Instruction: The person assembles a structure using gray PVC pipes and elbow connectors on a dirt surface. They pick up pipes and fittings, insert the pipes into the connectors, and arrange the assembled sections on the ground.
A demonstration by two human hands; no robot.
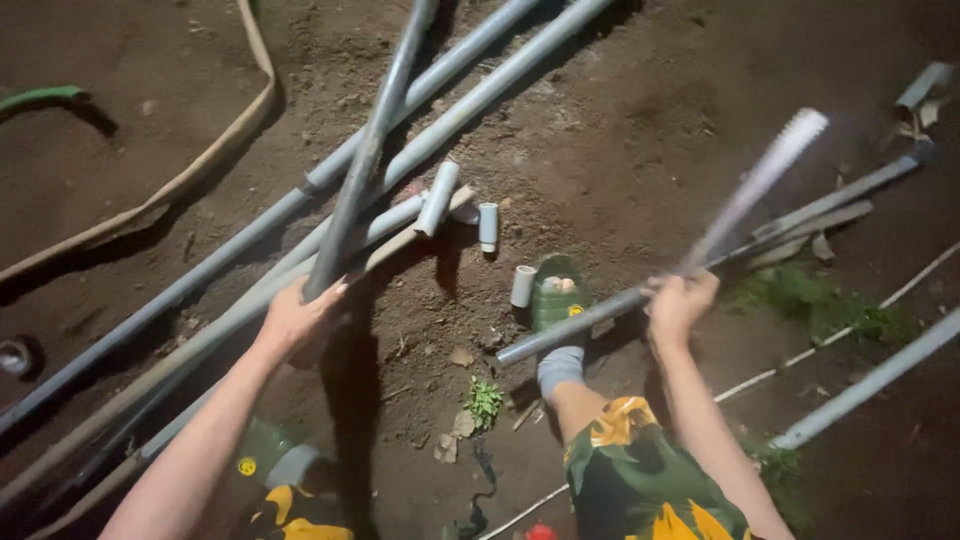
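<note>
Clearly, your left hand (297, 318) clenched the grey pipe (368, 150) rising toward upper centre, keeping it upright off the dirt; your right hand (680, 305) gripped a blurred saw (755, 185) at centre right, above the pipe (575, 330) pinned by your green shoe (555, 295).

Left hand (298, 318) grips grey pipe (365, 160), raised over other pipes on dirt ground (640, 120). Right hand (680, 305) holds motion-blurred saw (755, 185) above a pipe pinned under green shoe (556, 295).
</note>
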